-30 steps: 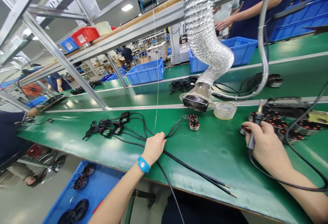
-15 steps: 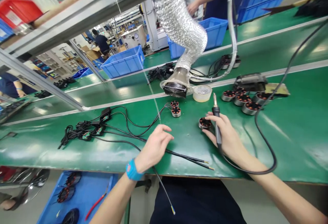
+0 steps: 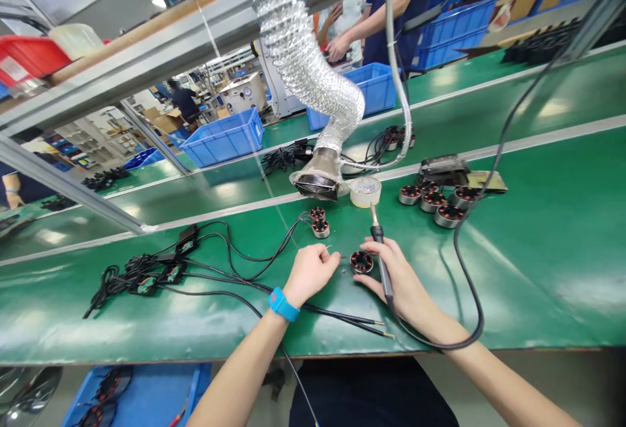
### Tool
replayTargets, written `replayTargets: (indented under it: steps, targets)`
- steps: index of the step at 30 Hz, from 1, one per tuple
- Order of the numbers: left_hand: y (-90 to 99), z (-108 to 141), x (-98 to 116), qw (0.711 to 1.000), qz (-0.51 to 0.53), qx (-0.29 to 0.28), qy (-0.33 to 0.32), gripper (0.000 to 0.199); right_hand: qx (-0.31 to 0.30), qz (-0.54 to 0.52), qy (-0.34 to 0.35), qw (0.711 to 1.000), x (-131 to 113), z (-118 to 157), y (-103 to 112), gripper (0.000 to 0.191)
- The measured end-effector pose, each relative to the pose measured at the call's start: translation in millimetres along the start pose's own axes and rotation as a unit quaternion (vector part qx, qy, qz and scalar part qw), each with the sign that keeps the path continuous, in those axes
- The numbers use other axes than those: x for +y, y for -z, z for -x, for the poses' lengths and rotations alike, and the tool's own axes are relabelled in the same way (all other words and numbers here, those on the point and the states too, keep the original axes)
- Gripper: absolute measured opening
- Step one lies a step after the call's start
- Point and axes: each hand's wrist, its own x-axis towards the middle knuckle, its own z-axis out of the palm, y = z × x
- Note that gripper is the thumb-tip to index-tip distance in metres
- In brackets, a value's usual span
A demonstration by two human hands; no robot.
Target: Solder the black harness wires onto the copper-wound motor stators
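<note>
My right hand (image 3: pixel 398 277) grips a soldering iron (image 3: pixel 383 257) whose tip points away from me, near the round white tub (image 3: pixel 365 192). The thumb and fingertips of this hand are also around a small motor stator (image 3: pixel 361 262) with copper windings, lying on the green bench. To its left, my left hand (image 3: pixel 313 272) is closed in a pinch on a thin strand that looks like solder wire (image 3: pixel 328 247). Black cables (image 3: pixel 342 315) with bared ends pass beneath my left wrist. Two stators (image 3: pixel 320 228) with leads attached stand beyond my left hand.
A fume hood (image 3: pixel 320 176) on a foil duct hangs over the bench. Several stators (image 3: pixel 447 216) stand at right beside a metal holder (image 3: pixel 443 169). The iron's cord (image 3: pixel 457 251) loops around my right forearm. Bundled cables (image 3: pixel 132 270) lie left. A blue bin (image 3: pixel 200 381) is below the edge.
My left hand has come closer to the stator and its fingers have closed. My right hand still holds the iron, with the stator at its fingertips. The camera view has shifted.
</note>
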Motion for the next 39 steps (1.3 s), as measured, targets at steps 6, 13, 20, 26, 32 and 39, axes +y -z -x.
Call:
replayTargets:
  steps: [6,13,20,26,32,39]
  targets:
    - [-0.7,-1,-4,0.991,0.109,-0.073,-0.023,0.031,-0.020,-0.034,-0.007,0.999,4,2,1,0.037]
    - [-5.9,-12,8,0.950,0.275,-0.147,-0.017,0.039,-0.023,-0.036,-0.007,0.999,-1,0,-1,0.036]
    - [8.3,5,5,0.973,0.195,-0.123,0.015,0.040,-0.013,-0.046,0.002,0.999,2,2,-4,0.039]
    - [0.6,-2,6,0.935,0.302,-0.185,0.015,0.034,-0.023,-0.042,0.010,0.999,2,1,-5,0.031]
    - [0.6,2,4,0.946,0.277,-0.167,0.019,0.045,-0.011,-0.039,0.013,0.999,5,1,-6,0.033]
    - [1.7,20,-1,0.953,0.239,-0.183,-0.036,0.034,-0.020,-0.036,0.001,0.999,2,1,-6,0.031]
